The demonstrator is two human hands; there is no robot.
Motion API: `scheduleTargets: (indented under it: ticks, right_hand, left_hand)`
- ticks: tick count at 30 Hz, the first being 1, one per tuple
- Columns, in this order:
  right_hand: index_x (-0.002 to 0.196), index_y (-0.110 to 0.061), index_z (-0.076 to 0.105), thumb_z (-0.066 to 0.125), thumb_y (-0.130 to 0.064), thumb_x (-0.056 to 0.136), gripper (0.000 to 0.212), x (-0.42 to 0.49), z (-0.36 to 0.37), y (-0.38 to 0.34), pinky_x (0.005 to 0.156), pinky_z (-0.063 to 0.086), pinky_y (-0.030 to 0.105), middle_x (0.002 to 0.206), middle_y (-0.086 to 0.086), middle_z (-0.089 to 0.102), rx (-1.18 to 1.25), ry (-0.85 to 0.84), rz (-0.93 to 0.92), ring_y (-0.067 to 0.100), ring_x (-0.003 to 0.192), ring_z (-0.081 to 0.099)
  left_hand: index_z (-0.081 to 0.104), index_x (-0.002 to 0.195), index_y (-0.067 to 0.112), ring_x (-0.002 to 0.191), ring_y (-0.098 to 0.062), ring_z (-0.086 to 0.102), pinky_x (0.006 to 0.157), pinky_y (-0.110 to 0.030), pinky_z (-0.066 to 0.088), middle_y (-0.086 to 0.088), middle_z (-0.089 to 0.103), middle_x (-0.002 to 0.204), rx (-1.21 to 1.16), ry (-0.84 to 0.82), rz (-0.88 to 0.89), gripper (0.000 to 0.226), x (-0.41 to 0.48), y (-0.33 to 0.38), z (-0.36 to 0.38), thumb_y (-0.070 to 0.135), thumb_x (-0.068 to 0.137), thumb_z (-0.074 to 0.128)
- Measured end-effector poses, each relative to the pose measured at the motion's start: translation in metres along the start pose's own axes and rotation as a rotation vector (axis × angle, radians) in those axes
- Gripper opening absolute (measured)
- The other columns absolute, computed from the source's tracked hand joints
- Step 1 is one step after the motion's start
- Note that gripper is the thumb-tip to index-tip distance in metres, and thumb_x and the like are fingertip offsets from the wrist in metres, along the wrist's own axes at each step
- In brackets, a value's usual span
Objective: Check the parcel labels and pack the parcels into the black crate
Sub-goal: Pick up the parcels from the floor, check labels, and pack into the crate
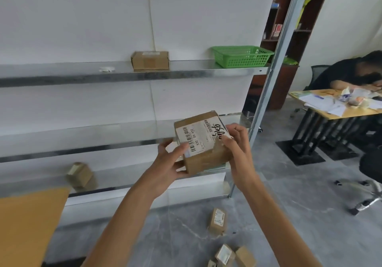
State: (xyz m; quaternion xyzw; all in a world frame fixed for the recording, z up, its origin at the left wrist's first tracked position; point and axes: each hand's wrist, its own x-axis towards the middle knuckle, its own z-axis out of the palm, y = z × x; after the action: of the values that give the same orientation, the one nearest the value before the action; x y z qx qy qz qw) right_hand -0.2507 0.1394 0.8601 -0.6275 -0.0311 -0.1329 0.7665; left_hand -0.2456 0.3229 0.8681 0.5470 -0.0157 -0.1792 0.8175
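Note:
I hold a brown cardboard parcel [203,142] up in front of the metal shelves, its white barcode label facing me. My left hand [172,161] grips its left and lower side, thumb on the label's edge. My right hand [237,142] grips its right side, fingers curled over the label's corner. Another parcel [150,60] sits on the upper shelf and a small one [80,174] on the lowest shelf. Several small parcels lie on the floor: one [218,221] stands alone and a cluster [231,256] is at the bottom edge. No black crate is in view.
A green plastic basket [240,56] stands on the upper shelf [62,74] at the right. An orange-brown sheet [26,225] fills the lower left. At the right a person leans on a paper-strewn desk [334,105], with an office chair base [365,194] nearby.

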Motion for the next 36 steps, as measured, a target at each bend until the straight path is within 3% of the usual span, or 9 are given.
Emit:
scheduleTargets:
  ticks: [7,11,15,18,21,25,30,33,36]
  right_hand:
    - [0.122,-0.035,0.051,0.054,-0.039,0.081,0.041,-0.064,0.032,-0.021,0.082,0.049,0.041,0.126,0.008,0.052,0.02,-0.166,0.115,0.021,0.103,0.057]
    - [0.118,-0.017,0.057,0.053,-0.038,0.09,0.035,-0.109,0.076,-0.014,0.058,0.047,0.026,0.092,0.015,0.057,-0.101,-0.358,0.263,0.023,0.077,0.056]
    - [0.109,-0.016,0.062,0.051,-0.026,0.096,0.02,-0.162,0.144,0.003,0.056,0.042,0.028,0.079,0.006,0.061,0.045,0.024,0.246,0.019,0.072,0.055]
    - [0.123,-0.026,0.054,0.052,-0.03,0.095,0.028,-0.209,0.202,0.02,0.069,0.052,0.027,0.103,0.001,0.065,-0.011,0.145,0.155,0.015,0.088,0.063]
    - [0.136,-0.041,0.04,0.048,-0.045,0.093,0.044,-0.258,0.25,0.035,0.084,0.049,0.016,0.125,-0.015,0.059,-0.065,-0.013,0.164,-0.003,0.109,0.059]
    - [0.142,-0.056,0.018,0.033,-0.076,0.077,0.07,-0.301,0.273,0.041,0.114,0.023,0.04,0.146,-0.015,0.043,-0.02,-0.214,0.298,0.006,0.132,0.039]
    - [0.143,-0.053,0.021,0.031,-0.066,0.084,0.06,-0.326,0.271,0.048,0.115,0.027,0.044,0.139,-0.015,0.051,0.036,-0.33,0.359,0.007,0.13,0.046]
    - [0.137,-0.055,0.031,0.041,-0.055,0.088,0.05,-0.336,0.264,0.056,0.111,0.034,0.048,0.132,-0.015,0.058,0.082,-0.32,0.379,0.008,0.122,0.054]
    - [0.133,-0.05,0.04,0.052,-0.047,0.088,0.046,-0.35,0.26,0.059,0.093,0.049,0.042,0.132,-0.006,0.059,0.081,-0.37,0.386,0.017,0.12,0.057]
  left_hand:
    - [0.039,0.135,0.042,0.113,-0.021,0.061,0.093,-0.046,0.05,0.001,0.064,0.123,0.308,-0.208,0.096,0.056,-0.088,0.008,-0.054,0.036,0.083,0.058]
    - [0.049,0.127,0.045,0.112,-0.014,0.061,0.089,-0.036,0.05,0.01,0.064,0.121,0.504,-0.211,0.039,0.046,-0.134,0.021,-0.094,0.055,0.082,0.047]
    - [0.051,0.126,0.028,0.119,-0.022,0.051,0.095,-0.042,0.047,-0.001,0.048,0.138,0.163,0.144,0.092,0.052,-0.185,0.022,-0.144,0.061,0.088,0.04]
    - [0.038,0.13,0.049,0.136,-0.008,0.032,0.112,-0.042,0.028,0.013,0.031,0.151,0.298,0.084,0.144,0.059,-0.236,0.002,-0.167,0.075,0.078,0.029]
    - [0.044,0.127,0.053,0.129,-0.002,0.042,0.113,-0.036,0.027,0.017,0.05,0.137,0.313,-0.04,0.148,0.056,-0.28,-0.006,-0.184,0.076,0.079,0.024]
    - [0.032,0.14,0.044,0.134,-0.01,0.04,0.115,-0.045,0.024,0.01,0.047,0.142,0.304,-0.056,0.147,0.063,-0.319,0.002,-0.218,0.068,0.085,0.012]
    - [0.018,0.143,0.05,0.139,-0.004,0.026,0.117,-0.042,0.02,0.021,0.029,0.15,0.405,-0.062,0.095,0.078,-0.362,-0.003,-0.241,0.083,0.072,0.024]
    - [0.019,0.145,0.043,0.137,-0.009,0.028,0.114,-0.046,0.024,0.023,0.032,0.141,0.465,0.03,0.013,0.123,-0.377,-0.002,-0.244,0.096,0.037,0.047]
    - [0.028,0.141,0.044,0.132,-0.01,0.04,0.11,-0.048,0.032,0.022,0.047,0.136,0.501,0.053,-0.033,0.084,-0.397,-0.01,-0.254,0.073,0.068,0.059]
